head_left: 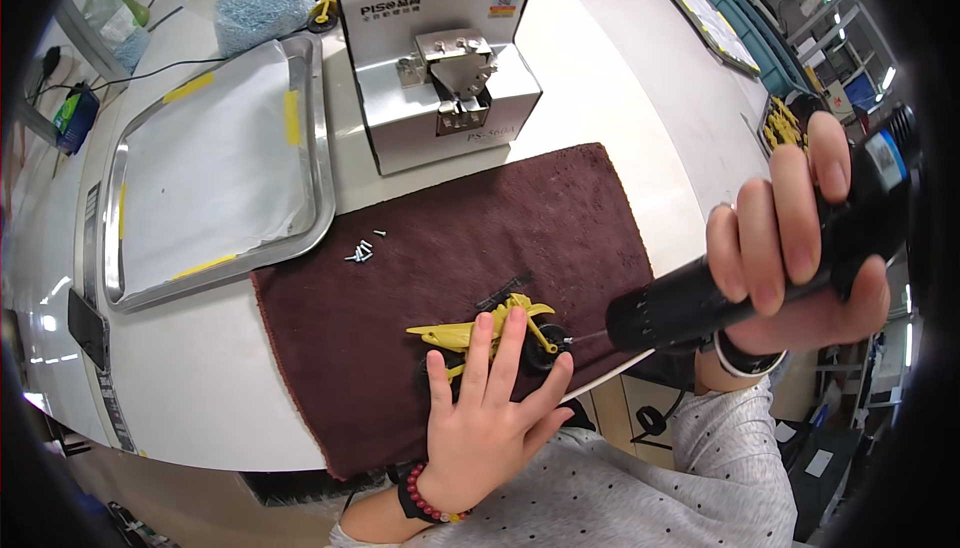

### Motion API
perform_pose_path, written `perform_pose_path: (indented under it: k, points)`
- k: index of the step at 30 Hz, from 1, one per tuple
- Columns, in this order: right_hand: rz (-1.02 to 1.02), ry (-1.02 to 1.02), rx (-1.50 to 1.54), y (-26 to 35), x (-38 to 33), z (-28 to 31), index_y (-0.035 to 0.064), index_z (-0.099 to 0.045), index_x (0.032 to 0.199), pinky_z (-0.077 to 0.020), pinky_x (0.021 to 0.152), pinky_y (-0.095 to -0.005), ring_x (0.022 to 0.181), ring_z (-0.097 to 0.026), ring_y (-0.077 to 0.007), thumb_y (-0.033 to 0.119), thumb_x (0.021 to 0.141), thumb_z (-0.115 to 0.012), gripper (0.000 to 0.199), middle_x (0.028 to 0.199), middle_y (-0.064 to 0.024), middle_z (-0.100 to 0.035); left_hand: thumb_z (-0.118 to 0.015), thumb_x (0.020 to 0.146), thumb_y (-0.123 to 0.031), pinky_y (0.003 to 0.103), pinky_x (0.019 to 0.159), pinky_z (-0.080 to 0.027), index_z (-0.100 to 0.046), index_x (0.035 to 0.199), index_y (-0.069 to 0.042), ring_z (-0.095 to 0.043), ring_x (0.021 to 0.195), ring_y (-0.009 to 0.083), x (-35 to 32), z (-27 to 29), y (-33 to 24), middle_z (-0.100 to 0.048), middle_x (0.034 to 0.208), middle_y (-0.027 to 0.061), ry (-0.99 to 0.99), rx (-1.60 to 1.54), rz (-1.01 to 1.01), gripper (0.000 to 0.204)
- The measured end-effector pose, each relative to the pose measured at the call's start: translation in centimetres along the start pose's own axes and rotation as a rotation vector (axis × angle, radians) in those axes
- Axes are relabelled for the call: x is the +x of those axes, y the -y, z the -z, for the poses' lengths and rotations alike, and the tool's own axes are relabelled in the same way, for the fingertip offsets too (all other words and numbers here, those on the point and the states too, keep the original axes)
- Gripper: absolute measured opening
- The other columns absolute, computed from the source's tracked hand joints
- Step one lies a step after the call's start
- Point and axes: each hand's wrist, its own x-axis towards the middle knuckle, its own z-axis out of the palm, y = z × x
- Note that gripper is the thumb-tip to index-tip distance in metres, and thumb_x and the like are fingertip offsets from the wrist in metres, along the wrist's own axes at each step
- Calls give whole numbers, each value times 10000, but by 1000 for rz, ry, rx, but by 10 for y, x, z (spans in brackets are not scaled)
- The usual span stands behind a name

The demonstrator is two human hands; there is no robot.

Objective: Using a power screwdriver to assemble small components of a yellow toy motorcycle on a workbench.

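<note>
A yellow toy motorcycle (450,335) with black wheels lies on a dark brown cloth (400,248). My left hand (485,423) rests over it with fingers spread flat, the fingertips on its yellow body. My right hand (790,248) is wrapped round a black electric screwdriver (665,303), held tilted at the right. Its thin bit points left, and the tip is at a small screw (568,340) by the hub of the right-hand wheel (545,348). Part of the toy is hidden under my left hand. Several loose screws (362,249) lie on the cloth's left half.
Behind the cloth stands a grey screw-feeding machine (440,78). A metal tray (327,183) with white paper is at the left, near a bag of small bluish pieces (262,13). A phone-like black object (88,323) sits by the left edge. Teal bins (745,18) stand far right.
</note>
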Motion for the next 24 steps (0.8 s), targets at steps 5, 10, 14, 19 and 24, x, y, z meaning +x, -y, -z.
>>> perform_pose_path:
  k: [5, 10, 14, 19, 24]
  points:
    - [29, 53, 5, -12, -14, 0, 112, -314, 996, -490, 566, -299, 577, -579, -166, 197, 730, -695, 473, 754, -48, -534, -614, 718, -545, 495, 1053, -184, -550, 1164, -314, -364, 1308, 287, 1, 3, -1, -411, 1405, 106, 53, -11, 36, 506]
    - [181, 105, 30, -27, -17, 1, 116, -315, 999, -493, 584, -299, 589, -585, -169, 172, 726, -710, 484, 768, -45, -539, -619, 706, -582, 494, 1029, -212, -609, 1037, -271, -336, 1309, 340, 3, 4, 0, -379, 1409, 177, 55, 26, -15, 454]
    - [141, 132, 5, -28, -19, -1, 119, -320, 999, -496, 582, -297, 587, -588, -169, 166, 727, -722, 488, 770, -43, -542, -654, 676, -568, 492, 1033, -205, -617, 1023, -267, -327, 1314, 343, 3, 6, 0, -373, 1410, 186, 73, -12, 0, 461]
    - [70, 195, -68, -21, -15, -1, 122, -327, 1008, -501, 574, -291, 590, -597, -170, 167, 707, -752, 523, 775, -47, -552, -681, 647, -562, 492, 1034, -201, -613, 1019, -271, -325, 1315, 347, 2, 7, 4, -366, 1413, 193, 82, -53, -1, 477]
    - [55, 238, -104, -23, -13, -4, 126, -334, 1012, -502, 570, -287, 596, -605, -171, 165, 703, -778, 542, 771, -52, -558, -687, 660, -536, 468, 1040, -205, -576, 1165, -181, -361, 1302, 315, 1, 6, 7, -391, 1403, 169, 28, -106, -15, 627]
